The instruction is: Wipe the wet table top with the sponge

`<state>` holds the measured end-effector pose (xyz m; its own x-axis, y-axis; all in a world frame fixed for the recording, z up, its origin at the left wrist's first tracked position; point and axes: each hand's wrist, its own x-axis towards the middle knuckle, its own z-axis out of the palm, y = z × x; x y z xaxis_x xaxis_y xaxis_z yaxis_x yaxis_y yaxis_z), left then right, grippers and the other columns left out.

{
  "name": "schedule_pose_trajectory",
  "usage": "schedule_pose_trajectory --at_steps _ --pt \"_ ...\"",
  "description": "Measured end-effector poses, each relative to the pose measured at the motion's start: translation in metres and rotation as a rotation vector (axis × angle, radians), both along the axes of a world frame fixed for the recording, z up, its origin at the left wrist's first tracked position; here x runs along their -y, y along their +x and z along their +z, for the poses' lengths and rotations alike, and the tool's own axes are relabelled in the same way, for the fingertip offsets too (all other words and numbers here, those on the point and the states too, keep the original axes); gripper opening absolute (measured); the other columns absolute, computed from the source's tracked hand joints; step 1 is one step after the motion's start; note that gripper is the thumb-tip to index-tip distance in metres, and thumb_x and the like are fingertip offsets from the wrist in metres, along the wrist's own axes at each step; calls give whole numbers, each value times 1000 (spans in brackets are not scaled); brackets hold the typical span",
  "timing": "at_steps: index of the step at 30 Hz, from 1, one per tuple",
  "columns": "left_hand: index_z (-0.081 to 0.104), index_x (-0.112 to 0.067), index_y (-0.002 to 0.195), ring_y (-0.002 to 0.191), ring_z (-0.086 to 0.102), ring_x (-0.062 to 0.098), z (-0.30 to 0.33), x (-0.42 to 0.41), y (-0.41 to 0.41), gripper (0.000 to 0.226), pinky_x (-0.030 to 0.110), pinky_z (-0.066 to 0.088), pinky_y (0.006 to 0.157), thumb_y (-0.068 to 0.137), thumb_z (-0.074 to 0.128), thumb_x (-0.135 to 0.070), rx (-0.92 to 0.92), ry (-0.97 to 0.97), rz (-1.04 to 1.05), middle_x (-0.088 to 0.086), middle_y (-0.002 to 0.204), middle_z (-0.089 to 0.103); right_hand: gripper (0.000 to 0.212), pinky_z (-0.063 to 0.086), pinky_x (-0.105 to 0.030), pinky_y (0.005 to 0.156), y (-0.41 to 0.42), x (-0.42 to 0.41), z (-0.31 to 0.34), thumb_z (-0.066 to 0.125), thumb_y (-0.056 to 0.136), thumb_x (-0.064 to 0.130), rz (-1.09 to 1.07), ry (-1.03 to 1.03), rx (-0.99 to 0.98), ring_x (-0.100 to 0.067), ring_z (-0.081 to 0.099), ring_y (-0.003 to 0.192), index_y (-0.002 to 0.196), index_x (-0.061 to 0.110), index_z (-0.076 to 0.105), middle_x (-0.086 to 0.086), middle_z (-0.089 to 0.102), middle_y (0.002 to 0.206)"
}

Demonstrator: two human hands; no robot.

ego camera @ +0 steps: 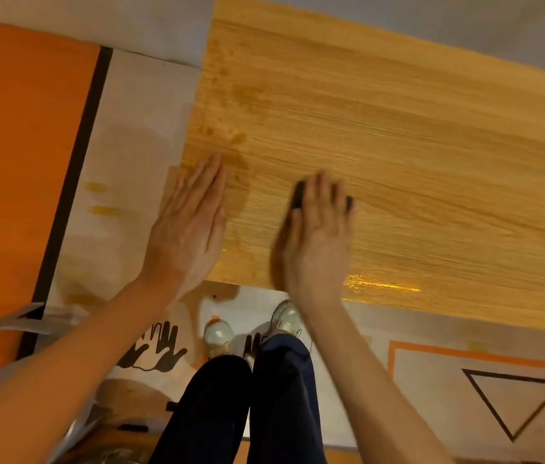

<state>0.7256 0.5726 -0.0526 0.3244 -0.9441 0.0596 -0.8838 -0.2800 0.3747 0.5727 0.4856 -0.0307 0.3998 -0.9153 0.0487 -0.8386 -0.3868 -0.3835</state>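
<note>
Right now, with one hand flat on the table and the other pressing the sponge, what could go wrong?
1. The wet patches lie near the left hand, away from the sponge under the right hand; they may get missed.
2. The left hand rests at the table edge on damp wood and might slip.
3. Wiping toward the near edge could push water onto the shoes.

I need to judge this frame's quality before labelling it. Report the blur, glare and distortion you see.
Head view: the right hand is smeared by motion blur over the dark sponge, while the left hand lies flat and sharper. Warm light gives a bright glare streak near the table top's front edge. The wide angle bends the table edges.
</note>
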Motion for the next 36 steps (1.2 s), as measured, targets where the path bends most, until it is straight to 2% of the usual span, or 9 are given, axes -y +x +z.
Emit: schedule_pose_trajectory --at_steps 4,6,10,13,18,21,26,29,36 --pt "28 -3 157 156 17 19 1 0 -1 54 33 9 128 107 23 -23 24 -7 2 10 167 21 47 9 -42 123 27 -32 4 31 105 27 329 12 -30 -21 13 150 149 11 35 -5 27 159" --pt "28 -3 157 156 17 20 0 -1 -2 54 35 11 128 107 24 -24 5 -32 -3 10 167 21 47 9 -42 123 -4 -14 7 31 105 27 350 -15 -75 -19 14 149 150 13 34 -4 27 159" --pt "27 -2 157 156 16 22 -3 -1 -1 54 39 13 128 108 23 -24 -33 -56 -14 11 167 20 51 11 -48 122 -92 26 7 26 103 26 -105 53 -64 -25 11 150 151 10 30 -7 22 160" --pt "25 -2 158 157 15 22 -4 -2 1 54 42 14 128 108 23 -25 -26 -50 -22 12 167 19 52 12 -51 120 -75 18 3 26 101 23 -307 70 -7 -32 15 149 150 4 30 -12 24 159" --pt "27 -3 157 156 16 20 -4 -1 1 53 38 13 128 108 26 -23 -30 -44 -3 10 168 20 47 13 -44 122 19 -42 3 32 104 22 164 24 21 -25 19 148 148 8 37 -9 31 157" --pt "28 -3 157 156 16 22 -1 -1 -1 53 38 12 128 107 27 -22 -46 -52 1 10 167 20 47 14 -41 122 -18 -22 6 30 105 25 308 8 -53 -21 16 149 150 12 34 -4 28 158" --pt "28 -2 157 156 17 24 -1 -3 -2 54 38 11 128 107 28 -23 -83 -79 5 12 166 22 50 13 -50 121 -129 10 2 28 103 24 -308 45 26 -30 14 149 149 6 32 -10 25 159" --pt "28 -2 157 156 16 24 1 -2 -2 55 40 13 128 107 26 -25 -87 -65 2 11 167 21 50 10 -48 121 -100 -13 -1 30 101 22 -476 56 90 -34 18 148 148 3 35 -12 28 157" --pt "27 -4 158 156 14 20 1 -2 -3 53 38 11 128 108 26 -23 -71 -49 15 8 168 20 45 12 -40 123 16 -72 6 34 104 24 170 60 74 -19 18 149 147 12 39 -4 32 157"
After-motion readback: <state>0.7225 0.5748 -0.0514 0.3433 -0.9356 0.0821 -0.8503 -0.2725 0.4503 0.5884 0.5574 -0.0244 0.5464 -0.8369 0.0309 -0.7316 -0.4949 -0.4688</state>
